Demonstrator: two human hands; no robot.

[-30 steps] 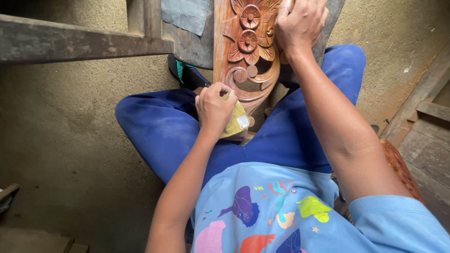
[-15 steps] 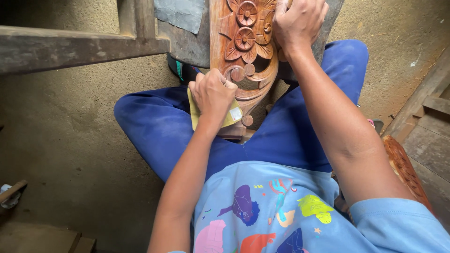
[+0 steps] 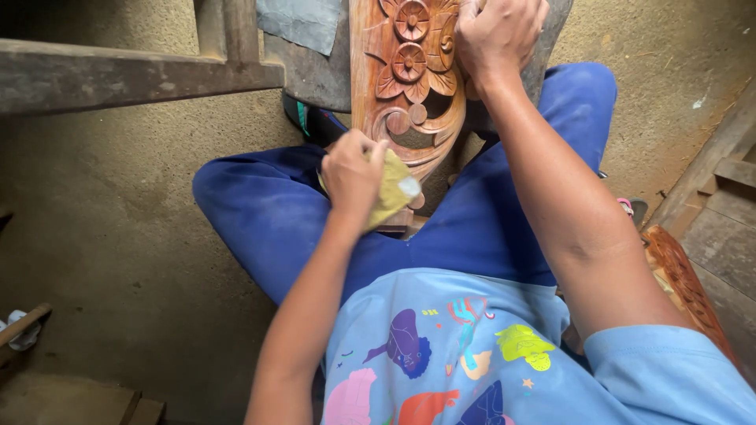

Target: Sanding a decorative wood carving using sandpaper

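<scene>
- Dirt floor (image 3: 118, 205) spreads out left of both hands; the person sits on it in blue trousers (image 3: 268, 212), legs apart
- Grey wooden beam (image 3: 118, 75) runs well to the left of the fingers, up high
- Carved wooden panel (image 3: 405, 79) stands between the knees, flowers and scrolls cut into it; its lower end sits just right of the left fingers
- Right hand (image 3: 498, 35) is clamped on the panel's upper right edge, fingers clenched around it
- Left hand (image 3: 352, 175) grips a folded yellow sandpaper (image 3: 391, 193), fingers closed on it, pressing it against the panel's lower scroll
</scene>
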